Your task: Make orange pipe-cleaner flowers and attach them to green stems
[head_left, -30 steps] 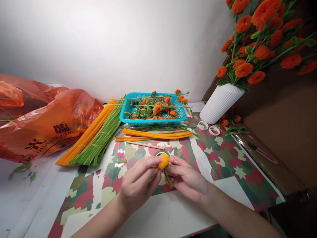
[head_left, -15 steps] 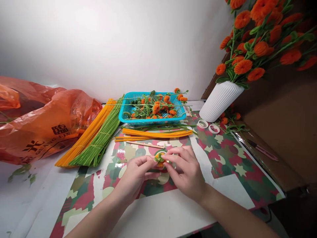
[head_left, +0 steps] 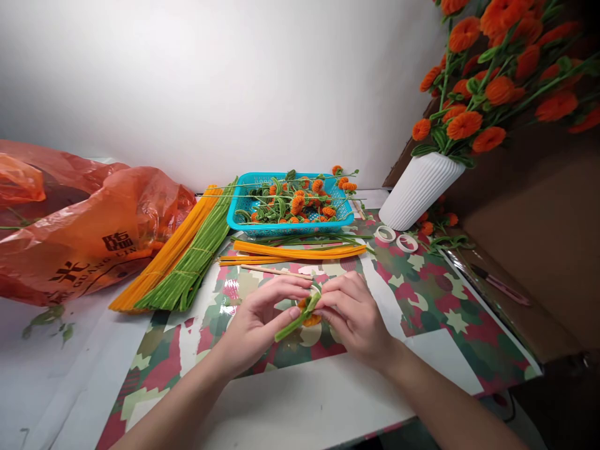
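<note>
Between my two hands is a small piece with an orange flower (head_left: 312,320) and a green stem strip (head_left: 289,327) that points down to the left. My left hand (head_left: 255,319) pinches the green strip between thumb and fingers. From the right, my right hand (head_left: 359,320) grips the flower piece, its fingertips pressed together at the green part. A white tape ring shows partly behind the fingertips. A thin wooden stick (head_left: 276,272) lies just beyond my hands, and orange strips (head_left: 300,251) lie behind it.
A blue basket (head_left: 233,219) holds orange flowers. Bundles of orange (head_left: 164,250) and green strips (head_left: 187,269) lie left, beside an orange bag (head_left: 94,231). At right are a white vase (head_left: 419,190), tape rings (head_left: 407,243) and a pink cutter (head_left: 509,290).
The flower piece has turned, and a green strip now sticks out toward the lower left. My left fingers have spread and shifted on it. The view has moved slightly.
</note>
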